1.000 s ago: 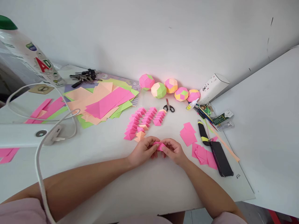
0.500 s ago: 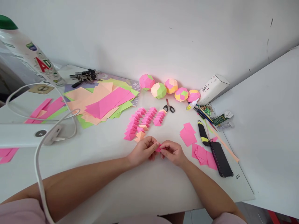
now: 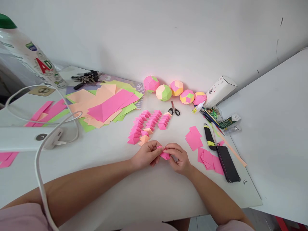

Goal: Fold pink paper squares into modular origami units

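My left hand (image 3: 146, 154) and my right hand (image 3: 179, 157) meet low in the middle of the white table (image 3: 115, 179). Both pinch one small folded pink paper piece (image 3: 164, 155) between their fingertips. Just beyond my hands lie rows of folded pink units (image 3: 149, 123), with a few orange ones at their near end. To the right of my right hand lie flat pink paper squares (image 3: 193, 138) and a second heap of pink squares (image 3: 209, 159).
Several paper balls (image 3: 176, 88) line the wall, scissors (image 3: 174, 110) in front of them. A stack of coloured sheets (image 3: 106, 104) lies at left, keys (image 3: 86, 78) behind. A phone (image 3: 228, 163), a knife (image 3: 209, 136) and pens lie at right. A white cable (image 3: 40, 166) crosses the left.
My fingers have turned and reworked the pink piece; it now shows more below my fingertips. Both hands stayed in the same place.
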The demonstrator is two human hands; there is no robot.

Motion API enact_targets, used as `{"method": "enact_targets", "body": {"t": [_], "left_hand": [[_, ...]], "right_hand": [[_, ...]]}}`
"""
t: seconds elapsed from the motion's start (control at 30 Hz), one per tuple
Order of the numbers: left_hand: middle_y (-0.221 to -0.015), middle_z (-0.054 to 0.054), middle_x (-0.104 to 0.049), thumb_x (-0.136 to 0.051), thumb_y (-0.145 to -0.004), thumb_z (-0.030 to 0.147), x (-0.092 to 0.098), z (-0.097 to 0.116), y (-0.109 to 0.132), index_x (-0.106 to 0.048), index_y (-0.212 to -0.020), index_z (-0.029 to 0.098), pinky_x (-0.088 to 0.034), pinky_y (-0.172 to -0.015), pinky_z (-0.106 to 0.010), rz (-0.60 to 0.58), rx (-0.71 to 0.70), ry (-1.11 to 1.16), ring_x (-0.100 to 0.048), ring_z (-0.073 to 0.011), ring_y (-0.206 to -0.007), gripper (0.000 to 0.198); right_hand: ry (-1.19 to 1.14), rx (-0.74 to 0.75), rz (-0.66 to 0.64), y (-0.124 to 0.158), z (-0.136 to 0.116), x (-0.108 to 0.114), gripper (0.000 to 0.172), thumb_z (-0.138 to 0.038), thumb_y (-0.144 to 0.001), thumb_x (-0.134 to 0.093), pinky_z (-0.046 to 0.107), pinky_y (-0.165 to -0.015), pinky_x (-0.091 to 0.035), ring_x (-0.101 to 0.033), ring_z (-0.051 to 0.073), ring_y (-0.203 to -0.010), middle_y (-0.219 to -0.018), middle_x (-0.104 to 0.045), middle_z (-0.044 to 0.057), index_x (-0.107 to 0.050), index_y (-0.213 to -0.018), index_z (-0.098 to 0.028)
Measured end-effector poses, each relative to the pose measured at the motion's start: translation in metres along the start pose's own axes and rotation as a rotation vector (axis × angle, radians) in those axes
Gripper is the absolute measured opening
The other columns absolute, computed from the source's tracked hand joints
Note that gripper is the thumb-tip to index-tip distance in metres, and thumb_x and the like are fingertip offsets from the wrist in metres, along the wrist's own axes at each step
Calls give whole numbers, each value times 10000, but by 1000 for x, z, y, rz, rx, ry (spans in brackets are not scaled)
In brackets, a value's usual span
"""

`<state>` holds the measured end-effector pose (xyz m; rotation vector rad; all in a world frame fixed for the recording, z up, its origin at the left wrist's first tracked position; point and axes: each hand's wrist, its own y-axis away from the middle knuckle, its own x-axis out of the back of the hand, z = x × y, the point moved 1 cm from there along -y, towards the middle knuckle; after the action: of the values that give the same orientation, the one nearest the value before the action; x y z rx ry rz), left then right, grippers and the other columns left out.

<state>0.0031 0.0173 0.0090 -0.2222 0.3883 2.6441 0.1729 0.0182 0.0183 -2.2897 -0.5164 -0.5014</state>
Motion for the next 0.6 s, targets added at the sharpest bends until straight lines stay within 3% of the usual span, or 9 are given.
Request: {"method": "enact_targets", "body": {"t": [0.17, 0.33, 0.5, 0.6], "left_hand": [[-481, 33, -576, -546, -778, 502, -2, -2, 0, -486, -716, 168, -371, -375, -188, 29, 0, -12, -479, -78, -358, 345], [-518, 18, -602, -548, -785, 480, -4, -4, 0, -497, -741, 164, -395, -390, -197, 49, -27, -8, -535, -98, -400, 324], [-618, -6, -627, -503, -818, 461, -4, -1, 1, -525, -760, 158, -461, -472, -222, 60, -61, -41, -580, -112, -510, 309], [-748, -26, -643, -470, -837, 439, -5, 1, 2, -561, -837, 159, -507, -579, -249, 73, -81, -73, -608, -130, -636, 294]], "right_hand": [[103, 116, -10, 0, -2, 0, 341, -17, -812, -459, 280, -651, -542, -579, 160, -875, -1010, -544, 86, -592, -1042, -231], [196, 147, 0, 2, -2, 1, 284, -48, -808, -522, 283, -601, -512, -552, 144, -735, -854, -564, 62, -610, -1020, -215], [187, 120, -23, 2, -2, 0, 242, -58, -806, -524, 279, -557, -486, -528, 141, -652, -741, -565, 49, -637, -970, -197], [136, 32, -18, 2, -1, 0, 210, -99, -823, -514, 273, -543, -481, -534, 139, -635, -747, -574, 58, -656, -943, -196]]}}
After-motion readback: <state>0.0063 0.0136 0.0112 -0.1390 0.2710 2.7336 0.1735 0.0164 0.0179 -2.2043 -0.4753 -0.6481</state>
